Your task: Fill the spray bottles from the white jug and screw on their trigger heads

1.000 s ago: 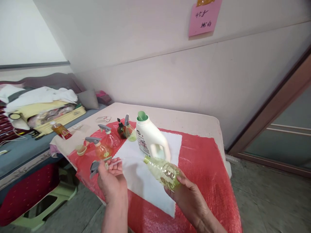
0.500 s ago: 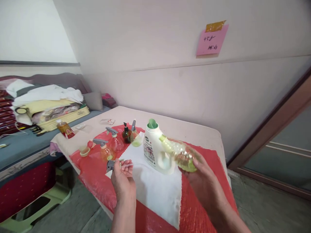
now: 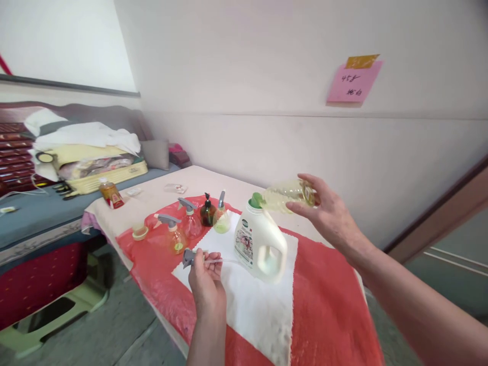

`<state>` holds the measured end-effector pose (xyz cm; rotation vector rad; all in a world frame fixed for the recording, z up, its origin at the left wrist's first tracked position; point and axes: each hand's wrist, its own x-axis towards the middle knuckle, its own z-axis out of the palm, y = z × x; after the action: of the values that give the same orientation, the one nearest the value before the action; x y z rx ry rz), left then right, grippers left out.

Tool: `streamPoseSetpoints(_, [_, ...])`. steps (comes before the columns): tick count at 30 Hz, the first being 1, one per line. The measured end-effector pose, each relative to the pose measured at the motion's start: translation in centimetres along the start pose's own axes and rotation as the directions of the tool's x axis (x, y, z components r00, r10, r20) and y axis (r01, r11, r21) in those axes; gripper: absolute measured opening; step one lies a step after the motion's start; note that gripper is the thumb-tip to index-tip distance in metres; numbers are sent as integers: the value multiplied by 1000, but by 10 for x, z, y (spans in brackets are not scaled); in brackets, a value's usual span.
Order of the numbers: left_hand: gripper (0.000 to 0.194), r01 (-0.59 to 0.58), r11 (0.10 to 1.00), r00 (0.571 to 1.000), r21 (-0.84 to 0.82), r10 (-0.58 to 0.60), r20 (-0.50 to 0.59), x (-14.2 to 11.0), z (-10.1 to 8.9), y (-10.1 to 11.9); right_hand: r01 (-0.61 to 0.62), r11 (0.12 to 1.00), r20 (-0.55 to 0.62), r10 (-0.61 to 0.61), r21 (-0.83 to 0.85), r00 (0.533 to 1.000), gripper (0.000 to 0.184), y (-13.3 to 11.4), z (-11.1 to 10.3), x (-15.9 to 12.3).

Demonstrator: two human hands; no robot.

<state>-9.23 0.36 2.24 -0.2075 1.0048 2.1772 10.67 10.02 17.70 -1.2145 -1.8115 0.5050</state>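
Observation:
My right hand (image 3: 324,208) grips a clear yellowish plastic bottle (image 3: 285,195), tipped nearly level with its neck at the green spout (image 3: 256,200) of a white detergent jug (image 3: 257,241). Whether liquid is flowing from it I cannot tell. The jug stands upright on a white cloth (image 3: 263,310), its handle toward the right. In my left hand (image 3: 208,277), closed, is a grey spray trigger head (image 3: 188,258), with its thin clear tube pointing toward the jug. No bottle is attached to that head.
On the red sheet (image 3: 328,295) stand an orange spray bottle (image 3: 176,238), a pink one (image 3: 191,223), a dark pump bottle (image 3: 208,211) and a greenish spray bottle (image 3: 221,221). A small round dish (image 3: 140,232) and an amber bottle (image 3: 110,193) are farther left.
My right hand has raised the yellowish bottle from beside the jug's handle up to its green spout. My left hand still holds the spray head. The view has shifted slightly.

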Motion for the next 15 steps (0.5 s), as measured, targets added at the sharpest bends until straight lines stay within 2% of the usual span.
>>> streamPoseSetpoints(3, [22,11,1000,1000,-9,-11,0,-1,2,1,68,997,18,-67,-45,998,68,-17,4,17])
streamPoseSetpoints(8, [20,25,1000,1000,-13,-25,-7,-1,3,4,51,999,29,-52,10,998,70,-39,17,45])
streamPoseSetpoints(15, [21,40,999,999,-21,-40,-5,1,2,7,70,993,-5,-69,90,998,63,-37,27,57])
